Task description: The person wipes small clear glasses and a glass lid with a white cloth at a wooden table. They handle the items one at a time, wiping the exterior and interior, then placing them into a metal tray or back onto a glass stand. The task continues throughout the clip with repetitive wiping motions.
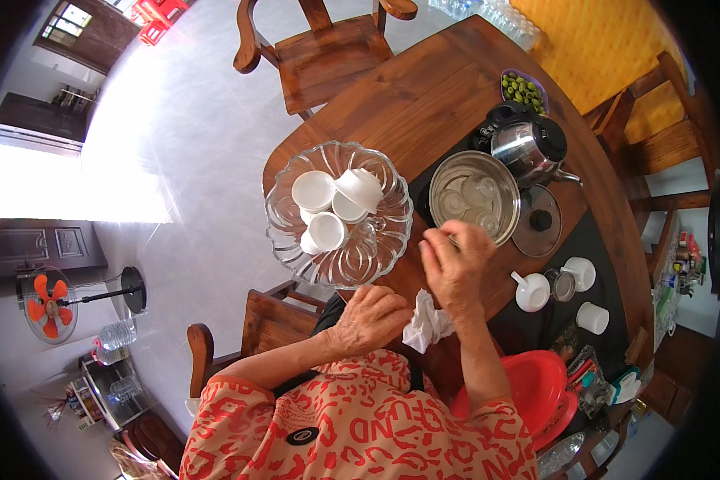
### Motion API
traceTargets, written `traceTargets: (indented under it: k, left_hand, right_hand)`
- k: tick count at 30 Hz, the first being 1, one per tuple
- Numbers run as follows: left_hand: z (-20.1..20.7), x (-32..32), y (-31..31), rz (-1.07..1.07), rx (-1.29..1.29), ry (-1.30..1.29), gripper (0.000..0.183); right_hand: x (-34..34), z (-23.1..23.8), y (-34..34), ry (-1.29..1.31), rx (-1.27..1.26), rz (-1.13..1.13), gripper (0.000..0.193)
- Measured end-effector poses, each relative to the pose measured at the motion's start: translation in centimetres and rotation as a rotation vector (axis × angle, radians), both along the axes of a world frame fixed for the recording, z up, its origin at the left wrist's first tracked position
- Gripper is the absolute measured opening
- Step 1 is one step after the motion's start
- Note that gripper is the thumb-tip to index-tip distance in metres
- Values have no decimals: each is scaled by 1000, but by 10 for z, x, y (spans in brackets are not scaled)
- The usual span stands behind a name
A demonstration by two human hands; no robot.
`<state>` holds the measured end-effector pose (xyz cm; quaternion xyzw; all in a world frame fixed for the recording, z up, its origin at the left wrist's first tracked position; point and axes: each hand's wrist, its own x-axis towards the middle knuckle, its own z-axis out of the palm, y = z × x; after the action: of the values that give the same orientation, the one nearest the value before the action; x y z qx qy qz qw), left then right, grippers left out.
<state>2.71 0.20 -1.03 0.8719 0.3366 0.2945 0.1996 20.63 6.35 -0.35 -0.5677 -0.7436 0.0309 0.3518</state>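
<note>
Nearest the body, the left hand (374,318) rests palm down at the near edge of the wooden worktop (424,104), its fingers curled onto a crumpled white cloth (426,324) which it pins and grips there. Just past it, the right hand (456,264) is raised with its fingers pinched together at the near rim of the steel pot (474,196); something small seems to be held between the fingertips, but what it is cannot be told. Off to the right, along the near right edge of the worktop, lie a red plastic basin (536,388) and, farther in on a dark mat, a small white teapot (532,292), a glass strainer cup (562,284) and two white cups (584,274), one nearer than the other.

The steel pot holds several clear glasses lying in it. Its glass lid (538,232) lies flat just to its right. To the left of the pot, touching distance from the hands, stands a cut-glass bowl (340,214) at the left edge of the worktop, filled with white cups (314,190) and a clear glass, some tipped on their sides.

Beyond the pot stands a steel kettle (528,144) with a black lid, and behind it a small bowl of green fruit (524,90). A wooden chair (324,48) stands at the far edge
</note>
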Motion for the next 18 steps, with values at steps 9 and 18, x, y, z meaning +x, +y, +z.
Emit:
traceTargets:
  k: [9, 18]
  left_hand:
    - [-2, -44, -2, 354, -164, -38, 22]
    - [-7, -74, 12, 581, -393, -235, 25]
  right_hand:
    - [-69, -18, 10, -254, -73, 105, 16]
    - [-72, -25, 15, -318, -160, 27, 13]
